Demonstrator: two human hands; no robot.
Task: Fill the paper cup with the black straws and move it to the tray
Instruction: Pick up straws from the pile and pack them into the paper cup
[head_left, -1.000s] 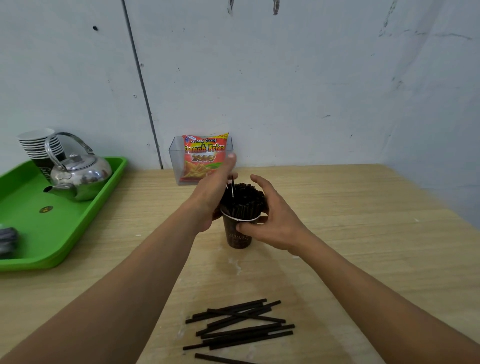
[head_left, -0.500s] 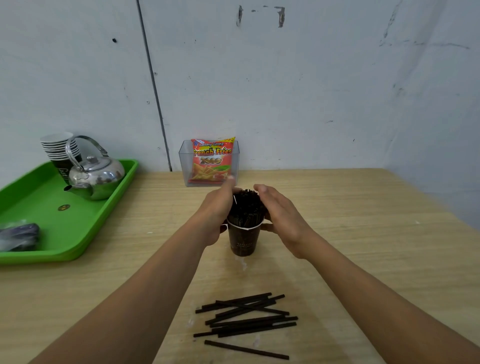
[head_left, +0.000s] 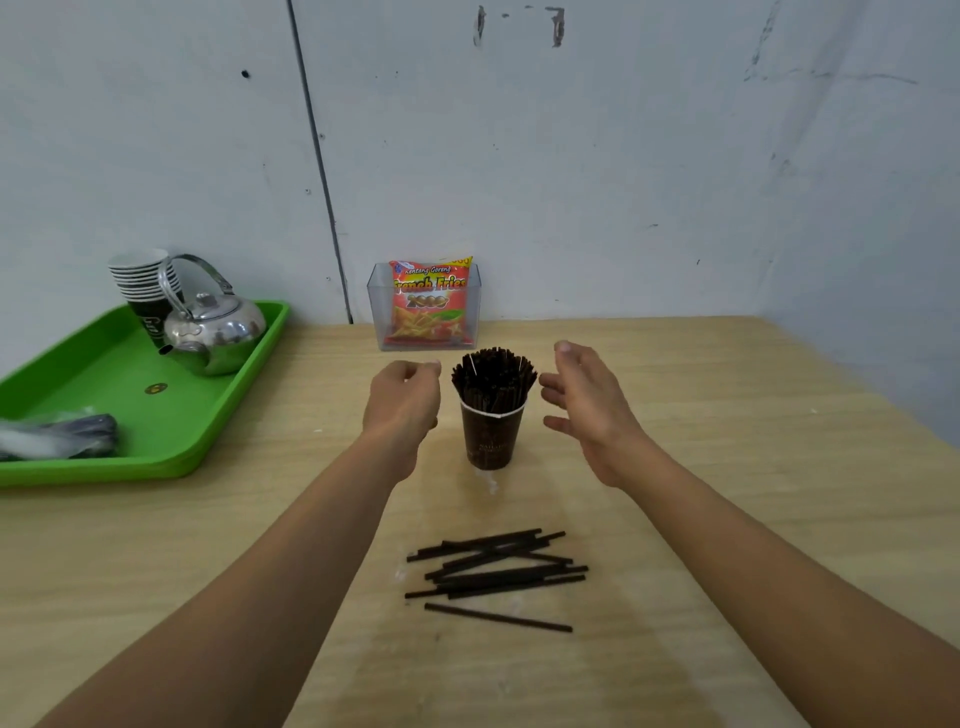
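Straws (head_left: 498, 566) lie loose on the table (head_left: 727, 467), nearest the viewer. Beyond them the paper cup (head_left: 491, 436), packed with black straws (head_left: 493, 376), stands upright between 2 hands, touching neither: left hand (head_left: 402, 402) loosely curled, right hand (head_left: 587, 405) spread, both empty. The green tray (head_left: 156, 457) sits well left.

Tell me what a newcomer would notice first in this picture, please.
The eye goes first to the brown paper cup in the middle of the wooden table, packed with upright black straws, with the left hand and the right hand on either side, not touching it. Next come the loose straws lying nearer the person, and the bright green tray with a shiny kettle at the person's left.
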